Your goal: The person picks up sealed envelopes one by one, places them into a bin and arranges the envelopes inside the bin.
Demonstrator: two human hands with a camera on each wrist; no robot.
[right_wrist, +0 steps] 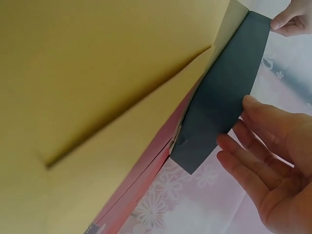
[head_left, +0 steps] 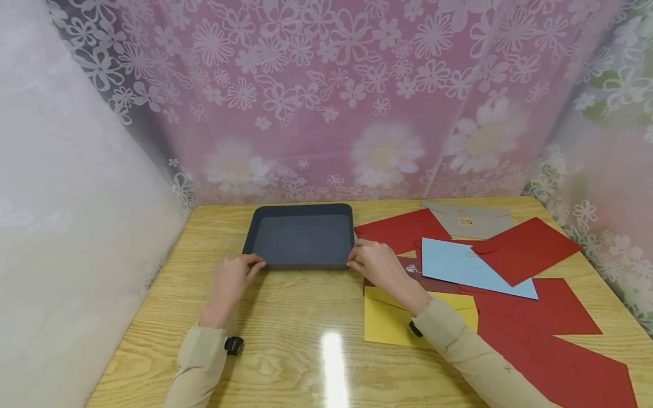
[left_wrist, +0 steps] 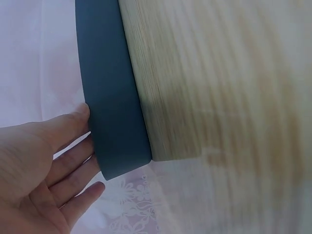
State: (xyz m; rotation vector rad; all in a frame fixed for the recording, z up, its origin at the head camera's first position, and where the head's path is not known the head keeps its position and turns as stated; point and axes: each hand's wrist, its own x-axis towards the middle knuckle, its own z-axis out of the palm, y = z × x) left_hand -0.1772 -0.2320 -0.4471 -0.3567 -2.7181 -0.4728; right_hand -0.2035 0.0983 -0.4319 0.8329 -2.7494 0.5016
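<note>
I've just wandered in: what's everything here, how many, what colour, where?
Table: one, light wood, underneath.
Tray: one, dark grey, table's far side.
Red envelopes: at least four, red, right side.
Blue envelope: one, pale blue, among reds.
Yellow envelope: one, yellow, centre right.
Maroon envelope: one, maroon, behind yellow one.
Grey envelope: one, grey, far edge.
Floral cloth: count unclear, pink, whitish, back and sides.
Sleeves: two, beige, near side.
Wrist devices: two, black, beside sleeves.
Left hand: one, tray's near left corner.
Right hand: one, near right corner.
</note>
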